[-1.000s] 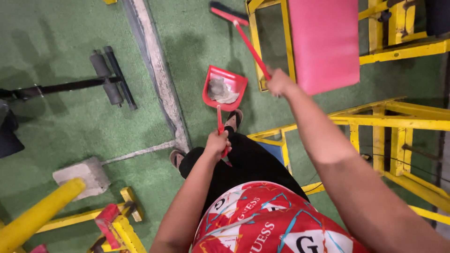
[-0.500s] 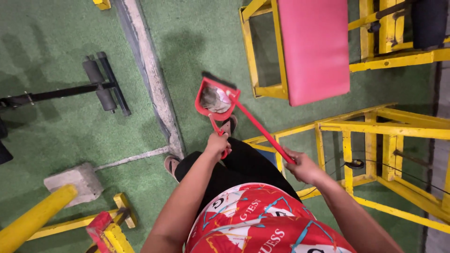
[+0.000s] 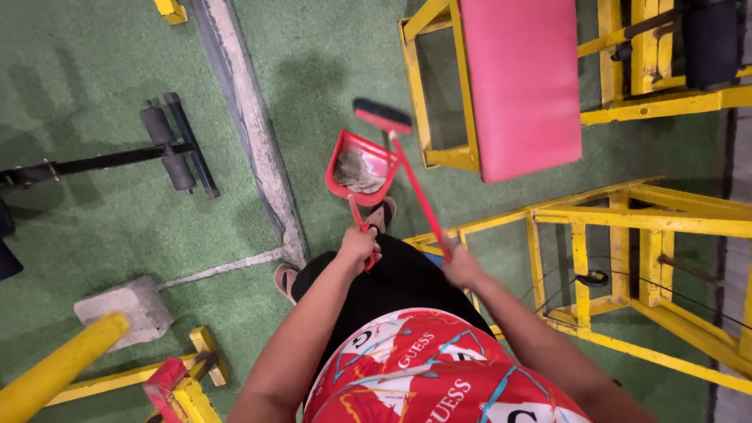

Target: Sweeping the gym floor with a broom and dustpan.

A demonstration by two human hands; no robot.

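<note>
Two bare hands grip two red tools over a green carpeted floor (image 3: 102, 211). The left hand (image 3: 358, 244) has its fingers curled tight around the thin red handle of a red dustpan (image 3: 359, 167), whose tray lies just ahead of the person's sandalled foot (image 3: 382, 211) and carries a grey heap of dust and debris (image 3: 357, 170). The right hand (image 3: 464, 268) is wrapped fully around the lower end of the long red handle of a broom (image 3: 407, 172); the handle slants up and to the left, crossing the dustpan's right rim, and the dark-bristled broom head (image 3: 381, 115) sits just beyond the pan's far edge on the floor. The two hands are near one another, the right slightly lower in the view, both in front of the person's black trousers (image 3: 392, 282) and red patterned shirt (image 3: 439, 368). To the right of the broom stands a yellow metal frame (image 3: 427, 94) bearing a pink padded bench top (image 3: 521, 82); further yellow frames (image 3: 627, 258) occupy the right side. A grey concrete strip (image 3: 251, 133) runs along the floor left of the dustpan. Beyond it lie a black bar with padded rollers (image 3: 168, 145), a grey concrete block (image 3: 124, 307) and a yellow tube (image 3: 59, 368) at the lower left corner.
</note>
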